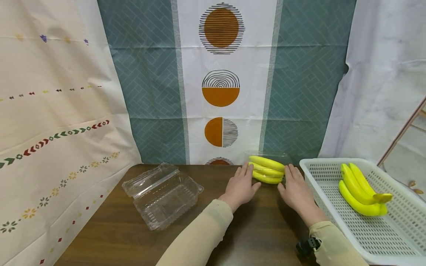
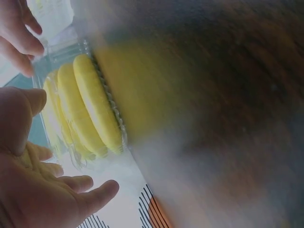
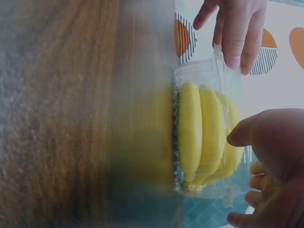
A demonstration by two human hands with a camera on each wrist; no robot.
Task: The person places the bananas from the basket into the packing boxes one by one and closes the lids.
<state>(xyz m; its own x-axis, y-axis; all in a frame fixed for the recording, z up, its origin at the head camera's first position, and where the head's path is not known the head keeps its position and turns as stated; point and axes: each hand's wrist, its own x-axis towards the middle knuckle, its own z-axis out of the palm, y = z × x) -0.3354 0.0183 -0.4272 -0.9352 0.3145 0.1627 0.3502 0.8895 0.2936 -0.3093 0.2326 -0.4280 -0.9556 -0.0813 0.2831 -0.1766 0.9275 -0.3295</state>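
Several yellow bananas [image 1: 267, 173] lie inside a clear plastic clamshell box [image 3: 194, 71] at the back of the table. Over them the lid is down; whether it is latched I cannot tell. My left hand [image 1: 240, 187] is at the box's left end, fingers extended toward it. At the other end is my right hand [image 1: 296, 190], its fingers also reaching forward, near the side of the box. In the right wrist view, the left hand's fingertips [image 3: 232, 61] are by the lid's edge. Neither hand is curled round anything.
An unfolded, empty clear clamshell box [image 1: 169, 203] lies on the left of the brown wooden table [image 1: 110, 229]. On the right stands a white perforated basket [image 1: 346, 229] with a bunch of bananas [image 1: 361, 192]. A patterned curtain [image 1: 149, 85] hangs behind.
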